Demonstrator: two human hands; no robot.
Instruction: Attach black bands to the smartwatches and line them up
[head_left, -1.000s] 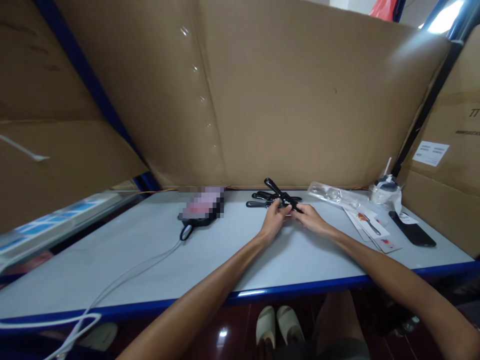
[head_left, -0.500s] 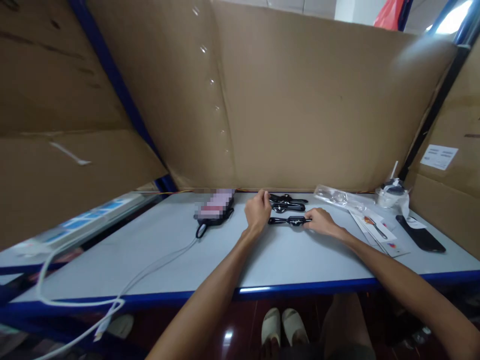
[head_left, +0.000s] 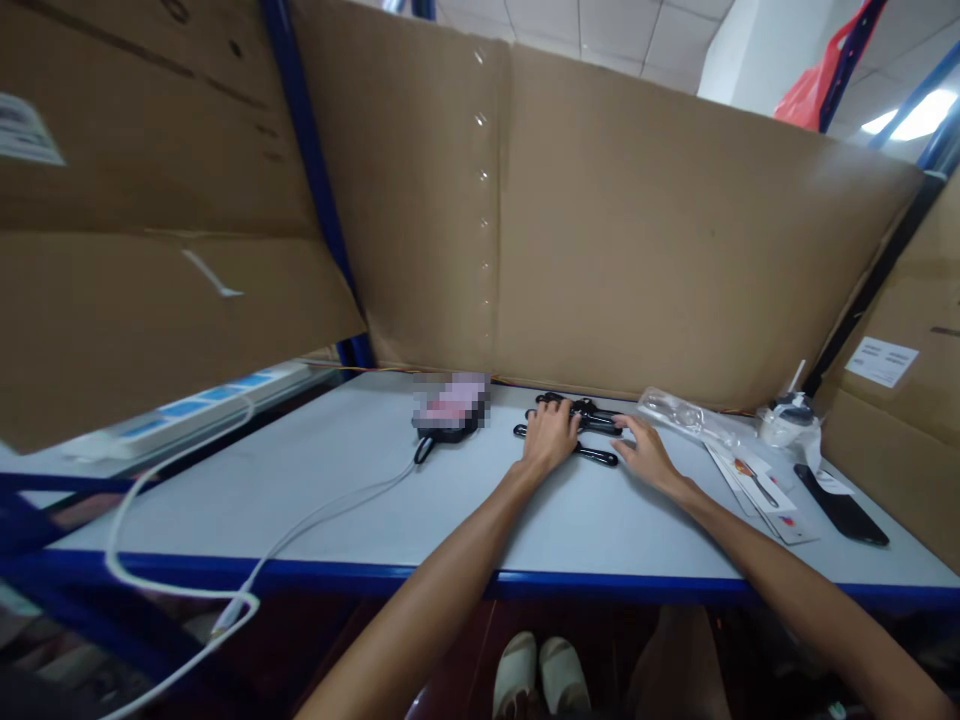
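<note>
Three black spokeshaves lie side by side on the grey table, partly overlapping in view. Over the left part of the nearest spokeshave (head_left: 597, 456) reaches my left hand (head_left: 551, 437), its fingers spread forward onto the middle spokeshave (head_left: 601, 423) and its thumb apart. Part of both tools is hidden beneath it. The far spokeshave (head_left: 582, 405) lies just beyond the fingertips. My right hand (head_left: 646, 456) is open at the right ends of the tools, finger and thumb apart, with the fingertips close to the middle spokeshave's handle; whether they touch it I cannot tell.
A phone-like device (head_left: 452, 405), its screen blurred, lies left with a white cable (head_left: 330, 510). To the right are clear plastic packaging (head_left: 686, 415), printed cards (head_left: 757, 490), a black flat case (head_left: 840, 505) and a bagged cup (head_left: 787, 425). Cardboard walls (head_left: 675, 230) enclose the table.
The nearest spokeshave, held at both ends before, now lies released on the table. My left hand has moved forward over the tools; my right hand has let go and opened. The view has shifted.
</note>
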